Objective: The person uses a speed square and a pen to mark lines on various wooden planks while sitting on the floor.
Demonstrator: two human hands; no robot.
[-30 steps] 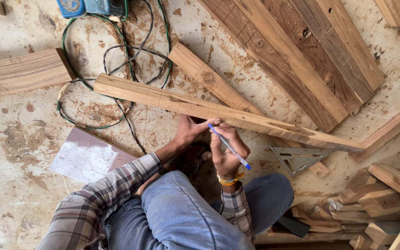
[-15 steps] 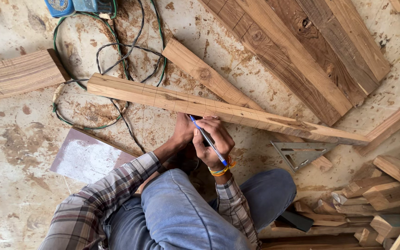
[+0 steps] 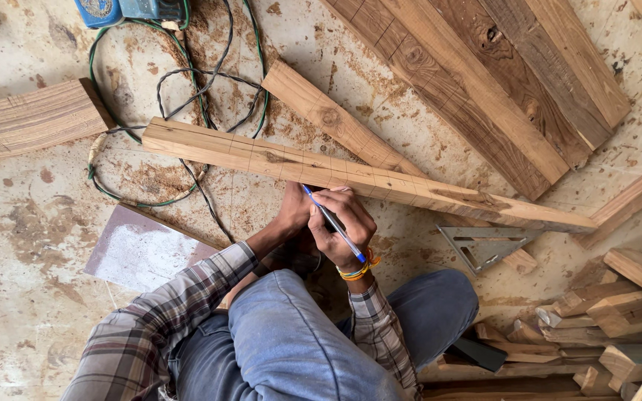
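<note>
Pen (image 3: 334,222) sits pinched in the right hand (image 3: 339,226), tip on the long wooden strip (image 3: 365,183) just beyond. Left hand (image 3: 293,212) presses the strip's near edge, grip hidden. Strip looks stiff, fairly heavy; best grasped mid-length. Metal square (image 3: 484,245) lies rightward.

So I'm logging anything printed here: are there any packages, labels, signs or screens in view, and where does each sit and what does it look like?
Round label: on the blue power tool at the top left edge, above the coiled cables; a pale disc, print too small to tell.
No packages, signs or screens show.
</note>
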